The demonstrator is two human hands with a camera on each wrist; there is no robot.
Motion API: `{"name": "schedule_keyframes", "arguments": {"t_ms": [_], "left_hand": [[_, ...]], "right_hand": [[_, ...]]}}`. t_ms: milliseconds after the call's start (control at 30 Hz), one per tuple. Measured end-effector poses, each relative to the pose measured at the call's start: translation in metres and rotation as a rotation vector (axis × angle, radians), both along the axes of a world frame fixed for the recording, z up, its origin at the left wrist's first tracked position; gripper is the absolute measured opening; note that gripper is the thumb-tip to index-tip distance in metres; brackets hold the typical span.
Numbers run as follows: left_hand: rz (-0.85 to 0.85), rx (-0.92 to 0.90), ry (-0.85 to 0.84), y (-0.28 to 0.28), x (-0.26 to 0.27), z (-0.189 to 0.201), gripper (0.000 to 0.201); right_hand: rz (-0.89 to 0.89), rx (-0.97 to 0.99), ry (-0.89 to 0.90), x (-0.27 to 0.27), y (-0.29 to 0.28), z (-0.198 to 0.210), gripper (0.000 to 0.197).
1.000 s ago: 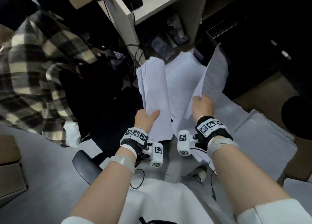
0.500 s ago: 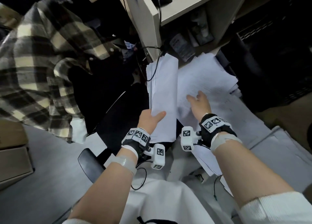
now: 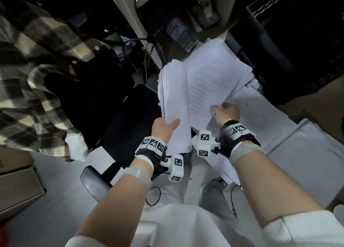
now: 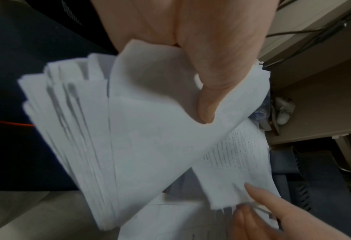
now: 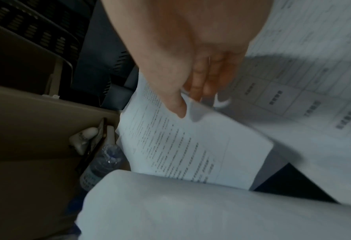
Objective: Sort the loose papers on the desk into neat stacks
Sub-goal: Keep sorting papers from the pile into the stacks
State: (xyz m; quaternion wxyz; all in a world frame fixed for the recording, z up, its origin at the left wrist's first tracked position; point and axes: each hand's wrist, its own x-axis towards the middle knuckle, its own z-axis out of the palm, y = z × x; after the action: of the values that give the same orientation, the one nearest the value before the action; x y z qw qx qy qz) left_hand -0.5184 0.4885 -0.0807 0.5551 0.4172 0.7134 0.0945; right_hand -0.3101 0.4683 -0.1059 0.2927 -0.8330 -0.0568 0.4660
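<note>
Two hands worked the papers at once. The left hand [image 3: 163, 124] clamped a thick sheaf [image 3: 176, 105] upright, thumb across its front, above the lap and left of the loose papers [image 3: 260, 116] spread over the desk. The right hand [image 3: 226, 112] pinched the near corner of a printed sheet [image 3: 210, 79], thumb on top, wrist bent down. Lifting it well probably meant peeling only one page, then squaring its edges against the sheaf.

Held stack [image 3: 175, 105] left of printed sheets [image 3: 210, 79]; loose papers [image 3: 307, 153] right.
</note>
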Motion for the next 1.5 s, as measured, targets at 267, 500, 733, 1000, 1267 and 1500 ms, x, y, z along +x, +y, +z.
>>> {"name": "schedule_keyframes", "arguments": {"t_ms": [267, 500, 733, 1000, 1267, 1500], "left_hand": [[-0.052, -0.006, 0.037, 0.011, 0.005, -0.002, 0.016], [-0.102, 0.039, -0.019, 0.013, 0.008, -0.003, 0.038], [-0.197, 0.083, 0.06, 0.017, 0.023, -0.001, 0.026], [-0.175, 0.118, 0.188, 0.027, 0.022, -0.007, 0.03], [-0.171, 0.12, 0.187, 0.03, 0.02, -0.008, 0.03], [-0.18, 0.113, 0.196, 0.033, 0.02, -0.009, 0.031]], "right_hand": [[0.035, 0.28, 0.109, -0.012, 0.007, 0.024, 0.018], [0.463, 0.361, 0.312, -0.022, 0.013, 0.037, 0.058], [0.614, 0.354, 0.295, -0.024, 0.008, 0.024, 0.073], [0.076, 0.041, 0.083, -0.008, 0.003, 0.002, 0.057], [0.029, -0.166, 0.092, -0.009, 0.014, 0.005, 0.016], [0.059, -0.058, 0.069, -0.015, 0.009, 0.008, 0.028]]}}
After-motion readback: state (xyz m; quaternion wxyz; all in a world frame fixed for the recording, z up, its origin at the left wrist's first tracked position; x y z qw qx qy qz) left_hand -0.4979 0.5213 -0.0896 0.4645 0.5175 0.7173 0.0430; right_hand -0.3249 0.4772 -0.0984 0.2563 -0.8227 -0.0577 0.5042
